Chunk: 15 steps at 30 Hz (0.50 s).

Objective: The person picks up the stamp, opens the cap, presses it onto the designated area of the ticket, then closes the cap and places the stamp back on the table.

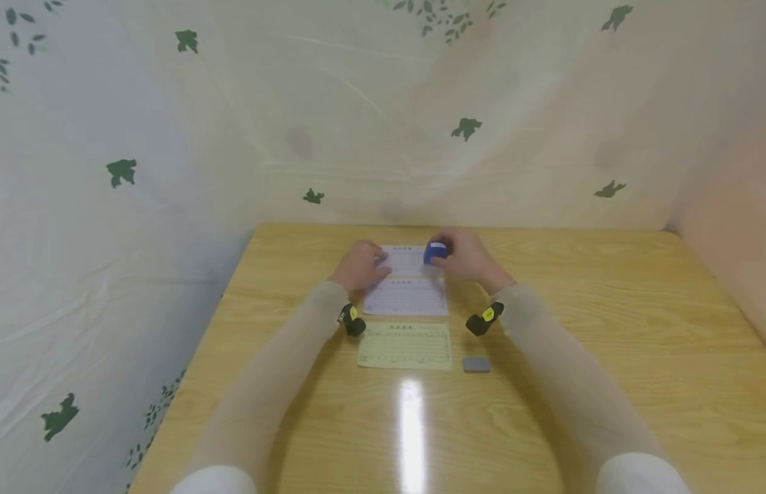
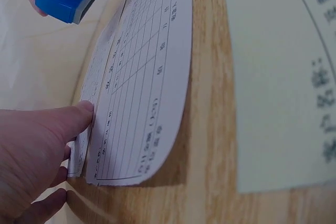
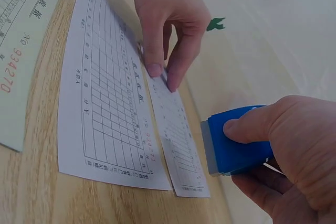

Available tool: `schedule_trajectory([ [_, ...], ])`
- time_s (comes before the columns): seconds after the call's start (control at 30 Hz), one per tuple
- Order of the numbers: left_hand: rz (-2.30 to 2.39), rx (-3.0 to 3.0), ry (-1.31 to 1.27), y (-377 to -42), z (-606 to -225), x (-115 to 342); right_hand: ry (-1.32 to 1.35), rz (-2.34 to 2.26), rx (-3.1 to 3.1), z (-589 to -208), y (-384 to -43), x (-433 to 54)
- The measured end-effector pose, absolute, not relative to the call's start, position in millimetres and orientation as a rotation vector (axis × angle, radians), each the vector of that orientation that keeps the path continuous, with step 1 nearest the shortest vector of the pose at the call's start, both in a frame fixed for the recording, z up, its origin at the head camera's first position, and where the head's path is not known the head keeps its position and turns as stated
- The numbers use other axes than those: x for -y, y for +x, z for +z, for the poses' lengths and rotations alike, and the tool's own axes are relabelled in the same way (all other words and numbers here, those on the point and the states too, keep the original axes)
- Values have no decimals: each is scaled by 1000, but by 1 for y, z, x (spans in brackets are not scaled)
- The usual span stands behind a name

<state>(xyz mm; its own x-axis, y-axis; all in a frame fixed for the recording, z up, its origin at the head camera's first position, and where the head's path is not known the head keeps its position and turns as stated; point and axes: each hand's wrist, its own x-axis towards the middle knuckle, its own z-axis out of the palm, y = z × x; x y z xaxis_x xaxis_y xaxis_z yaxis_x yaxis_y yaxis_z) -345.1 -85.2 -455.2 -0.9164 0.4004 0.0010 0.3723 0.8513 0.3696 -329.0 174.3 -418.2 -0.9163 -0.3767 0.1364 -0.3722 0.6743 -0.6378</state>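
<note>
My right hand [image 1: 469, 259] grips a blue stamp [image 3: 239, 135] with a grey base, thumb on one side and fingers on the other. The stamp is tilted over the right end of the far white receipt form [image 1: 402, 259]. At that form's left end, my left hand [image 1: 360, 266] presses the paper with its thumb and fingertips, holding nothing. A second white receipt form [image 2: 142, 93] with printed lines lies just nearer, its near edge curling up off the table. Closest to me is a pale yellow-green receipt form [image 1: 404, 346], its red number readable in the right wrist view.
A small flat grey block [image 1: 476, 364] lies right of the yellow-green form. All of this is on a wooden table [image 1: 605, 329], its far edge close to a pale curtain [image 1: 383, 137] with green bird and leaf prints. Each wrist wears a small black camera [image 1: 484, 319].
</note>
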Motion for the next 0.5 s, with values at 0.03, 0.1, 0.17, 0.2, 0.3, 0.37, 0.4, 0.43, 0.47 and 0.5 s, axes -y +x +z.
schedule_trajectory([
  [0.03, 558, -2949, 618, -345, -455, 85, -635, -1087, -2870, -419, -329, -174],
  [0.1, 553, -2946, 616, -346, -455, 85, -624, -1085, -2866, -419, -330, -175],
  [0.17, 556, -2940, 607, -345, -454, 85, -609, -1087, -2859, -421, -330, -175],
  [0.2, 556, -2939, 604, -345, -453, 85, -603, -1091, -2854, -421, -330, -175],
  [0.3, 555, -2937, 591, -344, -453, 84, -591, -1088, -2845, -423, -331, -175],
  [0.37, 558, -2938, 585, -343, -453, 84, -585, -1083, -2838, -425, -331, -176],
  [0.4, 558, -2939, 582, -343, -454, 84, -582, -1079, -2836, -425, -331, -176],
  [0.43, 561, -2940, 579, -343, -454, 84, -577, -1075, -2833, -426, -331, -176],
  [0.47, 566, -2939, 574, -343, -454, 84, -569, -1069, -2831, -427, -331, -177],
  [0.5, 570, -2940, 570, -343, -454, 83, -564, -1070, -2828, -427, -330, -177],
])
